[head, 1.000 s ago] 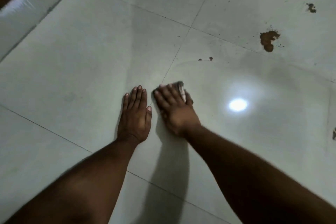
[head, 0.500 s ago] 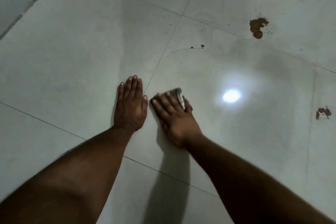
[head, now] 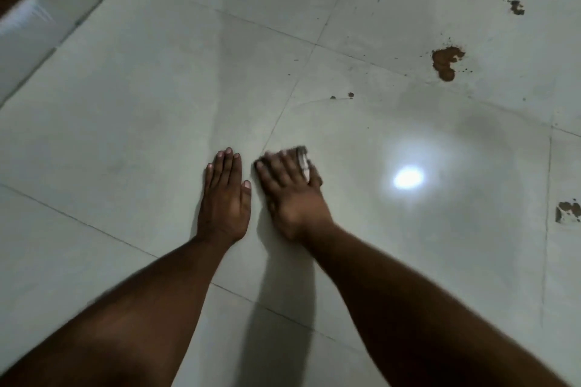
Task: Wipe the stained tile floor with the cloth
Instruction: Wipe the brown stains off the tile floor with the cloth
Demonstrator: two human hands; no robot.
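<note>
Both forearms are extended fwd over the tile floor [head: 132, 122]. The left hand [head: 224, 198] is laid flat on the tile, fingers straight and together, nothing held. Just beside it at 3 o'clock, the right hand [head: 290, 190] is pressed palm-down on the cloth [head: 303, 159]; fingers are spread flat over it, not curled. Only the cloth's far edge is seen past the fingertips, approx. at the tile joint. A bright light reflection [head: 408, 177] is seen further at 3 o'clock. Brown stains are left unwiped: two small specks [head: 350, 94] at 1 o'clock, a large blotch [head: 445, 63] beyond, a smaller stain [head: 516, 7] farthest at 2 o'clock.
</note>
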